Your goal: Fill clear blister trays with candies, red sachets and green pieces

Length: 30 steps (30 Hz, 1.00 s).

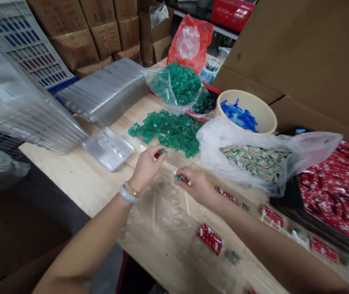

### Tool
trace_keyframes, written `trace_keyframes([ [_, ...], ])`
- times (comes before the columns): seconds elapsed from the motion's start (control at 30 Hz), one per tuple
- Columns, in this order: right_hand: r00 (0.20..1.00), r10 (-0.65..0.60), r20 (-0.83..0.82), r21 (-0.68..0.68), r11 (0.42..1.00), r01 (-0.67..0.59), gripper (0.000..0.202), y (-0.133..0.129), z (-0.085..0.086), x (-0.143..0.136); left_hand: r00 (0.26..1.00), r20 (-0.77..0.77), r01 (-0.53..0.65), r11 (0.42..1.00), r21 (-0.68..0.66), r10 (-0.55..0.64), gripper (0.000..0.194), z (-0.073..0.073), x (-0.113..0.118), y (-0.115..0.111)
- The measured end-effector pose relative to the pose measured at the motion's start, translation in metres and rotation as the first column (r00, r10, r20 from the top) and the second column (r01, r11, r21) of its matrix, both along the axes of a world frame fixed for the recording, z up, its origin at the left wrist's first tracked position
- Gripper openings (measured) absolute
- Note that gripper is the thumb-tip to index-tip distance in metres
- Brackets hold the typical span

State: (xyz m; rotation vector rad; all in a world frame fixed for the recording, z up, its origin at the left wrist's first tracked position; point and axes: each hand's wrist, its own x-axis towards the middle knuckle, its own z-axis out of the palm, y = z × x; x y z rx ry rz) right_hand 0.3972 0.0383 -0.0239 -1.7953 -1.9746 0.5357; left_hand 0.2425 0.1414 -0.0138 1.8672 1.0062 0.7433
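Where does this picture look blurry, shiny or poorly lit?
Head view: pale glare streaks the stacked plastic sleeves; head view: the lower left falls into deep shadow, while the wooden tabletop is brighter; head view: the forearms and lower right edge look soft, perhaps from motion; head view: both the left hand and right hand remain readable.

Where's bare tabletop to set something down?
Best: tabletop between the small clear-bag stack and the near-left edge. Smaller: between the leftmost red packet and that edge. Crowded: far side, green pieces and cream bowl; right, white bag and red heap; middle, clear film.
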Motion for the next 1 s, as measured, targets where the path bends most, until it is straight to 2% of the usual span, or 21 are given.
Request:
trace_keyframes([
  [0.07,0.998,0.058,0.033,-0.027,0.998,-0.057,0.007,-0.009,0.0,-0.012,0.99,0.134,0.003,0.961,-0.278,0.036,0.027,0.0,-0.008,-0.024],
  [0.13,0.985,0.103,0.138,-0.057,0.994,-0.096,0.009,-0.013,-0.002,-0.02,0.981,0.174,0.002,0.888,-0.461,0.088,0.028,-0.008,-0.015,-0.05],
  [0.17,0.973,0.132,0.191,-0.073,0.99,-0.12,0.011,-0.013,-0.004,-0.023,0.978,0.172,-0.016,0.869,-0.494,0.115,0.028,-0.015,-0.017,-0.061],
  [0.23,0.953,0.169,0.252,-0.094,0.984,-0.149,0.013,-0.013,-0.009,-0.024,0.973,0.166,-0.063,0.875,-0.48,0.161,0.028,-0.028,-0.02,-0.076],
  [0.3,0.961,0.125,0.245,-0.076,0.991,-0.11,0.013,-0.015,-0.015,-0.023,0.967,0.172,-0.087,0.884,-0.459,0.185,0.03,-0.038,-0.021,-0.081],
  [0.37,0.981,0.04,0.192,-0.028,0.999,-0.035,0.014,-0.02,-0.021,-0.02,0.967,0.178,-0.077,0.873,-0.482,0.184,0.031,-0.041,-0.022,-0.08],
  [0.5,0.994,0.012,0.109,0.014,1.0,-0.013,0.019,-0.033,-0.025,-0.022,0.968,0.202,-0.015,0.843,-0.537,0.146,0.031,-0.03,-0.025,-0.077],
  [0.6,0.999,-0.016,0.033,0.062,0.998,0.014,0.021,-0.041,-0.014,-0.028,0.962,0.244,0.039,0.828,-0.56,0.12,0.033,-0.019,-0.027,-0.082],
  [0.67,0.992,-0.083,-0.098,0.113,0.989,0.094,0.024,-0.045,-0.005,-0.032,0.959,0.259,0.063,0.81,-0.582,0.112,0.031,-0.012,-0.027,-0.088],
  [0.73,0.951,-0.11,-0.29,0.108,0.983,0.146,0.024,-0.049,0.002,-0.035,0.952,0.293,0.109,0.787,-0.608,0.094,0.029,-0.006,-0.024,-0.094],
  [0.83,0.844,-0.124,-0.521,0.038,0.985,0.168,0.018,-0.054,0.004,-0.038,0.911,0.398,0.213,0.708,-0.673,0.105,0.027,0.0,-0.019,-0.104],
  [1.0,0.759,-0.175,-0.627,-0.018,0.978,0.21,0.018,-0.066,0.003,-0.042,0.874,0.445,0.264,0.577,-0.773,0.195,0.033,0.005,-0.017,-0.115],
])
